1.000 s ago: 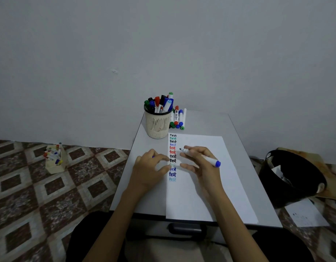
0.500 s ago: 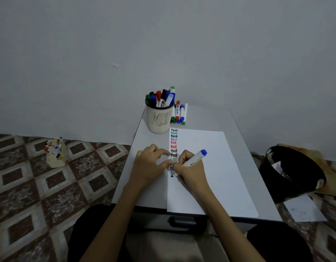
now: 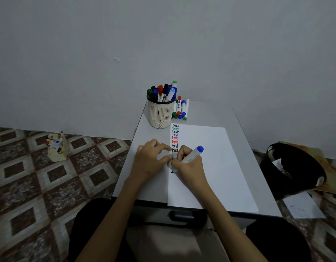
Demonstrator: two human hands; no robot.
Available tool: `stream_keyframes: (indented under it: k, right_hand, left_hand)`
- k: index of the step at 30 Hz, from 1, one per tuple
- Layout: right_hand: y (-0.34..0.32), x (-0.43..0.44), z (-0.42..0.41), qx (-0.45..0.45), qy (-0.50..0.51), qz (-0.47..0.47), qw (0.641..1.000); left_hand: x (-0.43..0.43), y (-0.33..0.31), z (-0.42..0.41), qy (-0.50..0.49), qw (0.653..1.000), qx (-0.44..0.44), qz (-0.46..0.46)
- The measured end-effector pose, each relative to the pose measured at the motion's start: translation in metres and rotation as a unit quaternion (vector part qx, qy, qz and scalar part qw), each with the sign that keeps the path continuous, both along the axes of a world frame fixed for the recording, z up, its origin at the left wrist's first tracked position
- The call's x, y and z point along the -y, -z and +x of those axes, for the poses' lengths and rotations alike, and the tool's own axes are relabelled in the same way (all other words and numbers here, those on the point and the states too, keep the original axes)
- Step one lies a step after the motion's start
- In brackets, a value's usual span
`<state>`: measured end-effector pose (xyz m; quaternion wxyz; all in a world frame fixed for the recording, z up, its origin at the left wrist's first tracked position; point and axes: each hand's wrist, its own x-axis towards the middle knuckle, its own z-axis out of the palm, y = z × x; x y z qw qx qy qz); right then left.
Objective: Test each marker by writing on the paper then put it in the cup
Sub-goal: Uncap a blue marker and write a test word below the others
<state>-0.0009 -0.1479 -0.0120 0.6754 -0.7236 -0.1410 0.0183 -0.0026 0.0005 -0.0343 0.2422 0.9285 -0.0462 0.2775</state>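
My right hand [image 3: 189,167] grips a white marker with a blue end [image 3: 194,154], its tip down on the white paper [image 3: 216,167] below a column of the word "test" in several colours. A short blue stroke shows at the tip. My left hand [image 3: 152,159] rests its curled fingers on the paper's left edge, and a sliver of a blue cap [image 3: 155,146] shows under them. A beige mesh cup [image 3: 160,114] full of markers stands at the table's far side. Several loose markers [image 3: 180,110] lie to its right.
The small grey table [image 3: 144,133] stands against the wall, with a drawer handle [image 3: 182,216] at its front. On the tiled floor are a black bin [image 3: 292,171] and a sheet of paper [image 3: 303,207] at the right, and a small box of markers [image 3: 56,146] at the left.
My right hand turned the marker from lying across its fingers to a writing grip and lowered the tip onto the paper. My left hand stayed at the paper's edge.
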Motion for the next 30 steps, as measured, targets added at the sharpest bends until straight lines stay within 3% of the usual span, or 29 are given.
stream_keyframes:
  k: [30]
  right_hand:
    - [-0.0001,0.0022,0.0004,0.005,0.024,-0.033,0.999]
  left_hand:
    - [0.0009,-0.0009,0.0018,-0.006,1.0,-0.014,-0.016]
